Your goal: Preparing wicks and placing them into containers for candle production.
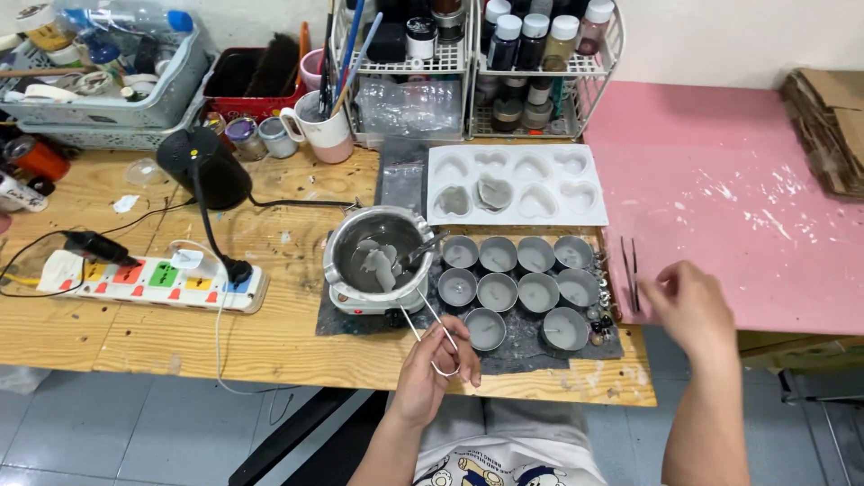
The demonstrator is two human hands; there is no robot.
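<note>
A: At the front edge of the wooden surface (180,333), left hand (435,367), fingers clenched on the wire handle (430,331) of the metal melting pot (378,256). Pot?

B: Round, silvery, grey wax inside, sits on a small heater left of nine tin cups (517,288).

A: Right hand (691,306)?

B: Fingers loosely curled, grasping nothing, beside black tweezers (630,273) on the pink mat (729,198). Grey tiled floor below.
</note>
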